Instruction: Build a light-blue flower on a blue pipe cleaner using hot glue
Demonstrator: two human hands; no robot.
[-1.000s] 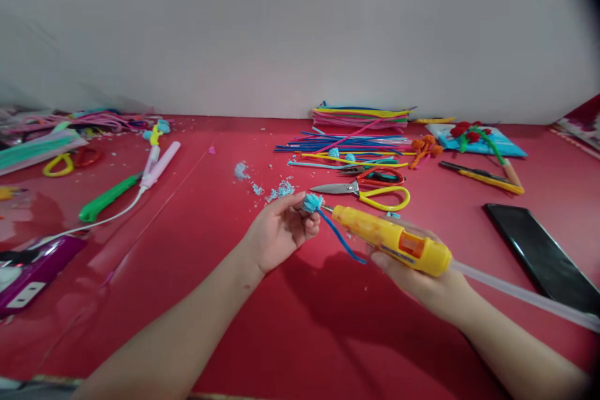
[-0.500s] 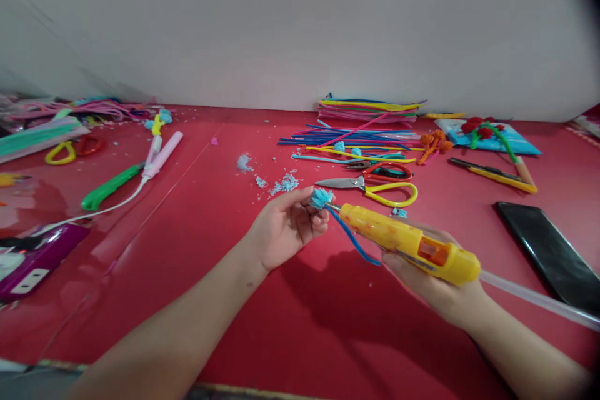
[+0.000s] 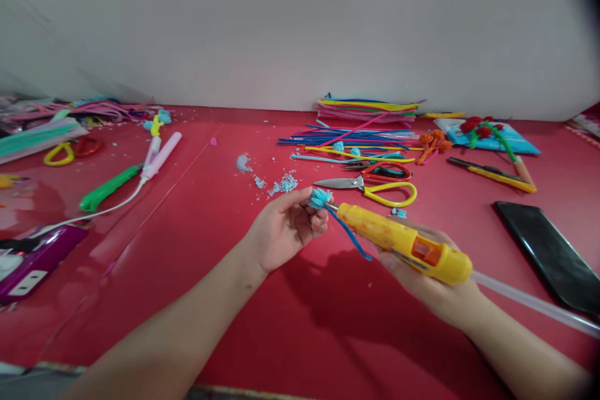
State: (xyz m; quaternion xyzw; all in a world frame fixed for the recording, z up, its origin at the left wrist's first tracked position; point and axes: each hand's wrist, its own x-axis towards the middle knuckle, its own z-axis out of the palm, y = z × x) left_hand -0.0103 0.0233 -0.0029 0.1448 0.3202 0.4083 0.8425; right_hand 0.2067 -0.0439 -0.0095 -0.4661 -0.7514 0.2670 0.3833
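Observation:
Between the thumb and fingers of my left hand [image 3: 285, 228] is a small light-blue pipe cleaner pom-pom [image 3: 319, 199]. A darker blue pipe cleaner stem [image 3: 349, 234] hangs from it, down to the right. My right hand [image 3: 429, 284] is wrapped round a yellow glue gun [image 3: 403, 240], with a clear glue stick [image 3: 529, 300] out of its back end. The metal nozzle of the glue gun points left and meets the pom-pom's right side. Just beyond lie scissors [image 3: 391, 195] with one red and one yellow handle. Blue fuzz trimmings [image 3: 284, 184] are scattered behind my left hand.
Bundled pipe cleaners [image 3: 368, 111] and loose blue ones [image 3: 347, 135] lie at the back. On the right are a black phone [image 3: 544, 256], a utility knife [image 3: 492, 175] and a red-green craft piece [image 3: 506, 144]. On the left are a pink hair straightener [image 3: 162, 156], a green cutter [image 3: 110, 187] and a purple power strip [image 3: 44, 265].
The glue gun in my right hand has shifted slightly left, its nozzle still at the pom-pom. The stem's free end has moved a little left and up. My left hand is almost still.

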